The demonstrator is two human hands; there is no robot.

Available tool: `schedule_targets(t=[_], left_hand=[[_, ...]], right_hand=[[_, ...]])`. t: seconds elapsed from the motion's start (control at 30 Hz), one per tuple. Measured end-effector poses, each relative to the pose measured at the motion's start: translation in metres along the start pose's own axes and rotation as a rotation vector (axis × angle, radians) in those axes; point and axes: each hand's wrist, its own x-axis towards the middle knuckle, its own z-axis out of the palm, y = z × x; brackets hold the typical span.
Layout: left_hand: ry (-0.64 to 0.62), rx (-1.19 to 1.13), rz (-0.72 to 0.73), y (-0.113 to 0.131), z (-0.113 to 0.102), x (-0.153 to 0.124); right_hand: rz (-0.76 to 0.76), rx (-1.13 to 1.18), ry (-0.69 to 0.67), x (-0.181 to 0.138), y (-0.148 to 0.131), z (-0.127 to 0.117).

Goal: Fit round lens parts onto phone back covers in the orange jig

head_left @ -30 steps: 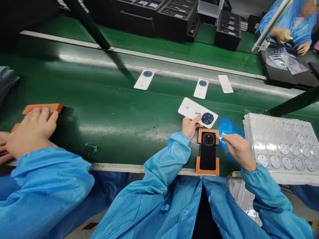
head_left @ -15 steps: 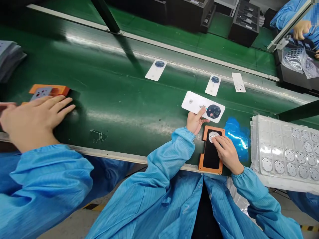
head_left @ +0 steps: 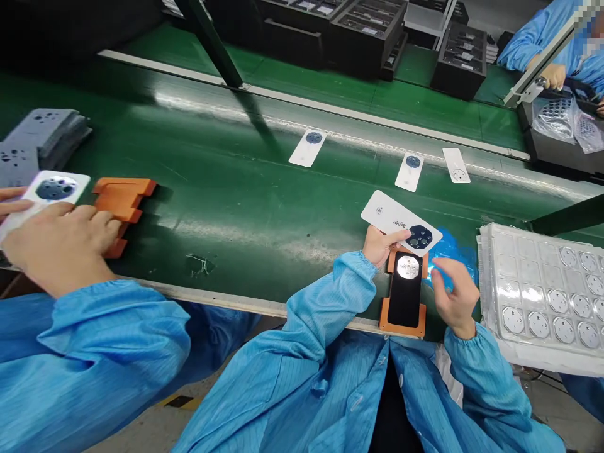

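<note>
My left hand (head_left: 381,245) is closed on one end of a white phone back cover (head_left: 389,212), its thumb beside the dark round camera panel. The cover is tilted just above an orange fixture (head_left: 385,319), hiding its upper edge. On the fixture's black pad (head_left: 404,302) lies a shiny silvery disc (head_left: 408,267) with small markings. To the right of the fixture is my right hand (head_left: 457,294), raised, thumb and forefinger apart with nothing visible between them. Blue film (head_left: 465,255) lies behind that hand.
A clear tray (head_left: 523,292) holding several round discs stands at right. Three white covers (head_left: 306,148) lie further back. A co-worker's hand (head_left: 61,245) holds another cover (head_left: 78,184) at left, beside an orange fixture (head_left: 123,194) and stacked grey sheets (head_left: 47,129). A green post (head_left: 212,47) rises behind.
My right hand has left the disc and moved right, its fingers opening. My left hand still holds the cover. The co-worker at left has lifted a cover beside the other fixture.
</note>
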Motion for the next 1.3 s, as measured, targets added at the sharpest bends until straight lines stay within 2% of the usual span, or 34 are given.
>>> schedule_targets(t=[0.07, 0.2, 0.27, 0.37, 0.5, 0.7, 0.77, 0.87, 0.93, 1.0, 1.1, 1.3], left_hand=[[-0.032, 0.004, -0.011, -0.001, 0.003, -0.003], [-0.068, 0.081, -0.004, -0.011, 0.004, -0.006], [-0.065, 0.153, 0.002, -0.016, 0.001, -0.006], [-0.089, 0.236, -0.004, -0.019, -0.003, -0.006], [-0.127, 0.287, 0.033, -0.011, -0.002, -0.010], [-0.022, 0.143, 0.055, -0.008, 0.007, -0.015], [0.016, 0.126, 0.032, -0.010, 0.008, -0.015], [0.039, 0.097, -0.002, -0.012, 0.009, -0.015], [0.020, 0.054, -0.022, -0.013, 0.010, -0.016], [-0.003, 0.019, -0.043, -0.017, 0.011, -0.018], [-0.036, 0.044, -0.020, -0.027, 0.009, -0.021], [-0.117, 0.311, 0.220, -0.036, 0.002, -0.026]], right_hand=[[0.166, 0.019, 0.094, 0.011, 0.003, 0.004], [0.489, 0.310, -0.002, 0.025, 0.013, 0.024], [0.576, 0.435, -0.001, 0.027, 0.016, 0.034], [0.616, 0.518, 0.066, 0.026, 0.014, 0.044], [0.599, 0.571, 0.051, 0.021, 0.010, 0.046], [0.547, 0.494, -0.020, 0.021, 0.010, 0.047], [0.449, 0.336, 0.042, 0.024, 0.009, 0.046], [0.215, -0.027, 0.203, 0.029, 0.007, 0.043], [0.089, -0.192, 0.223, 0.032, 0.004, 0.042], [0.020, -0.249, 0.191, 0.035, 0.001, 0.042], [0.005, -0.250, 0.183, 0.039, -0.002, 0.044], [0.057, -0.186, 0.219, 0.043, 0.000, 0.046]])
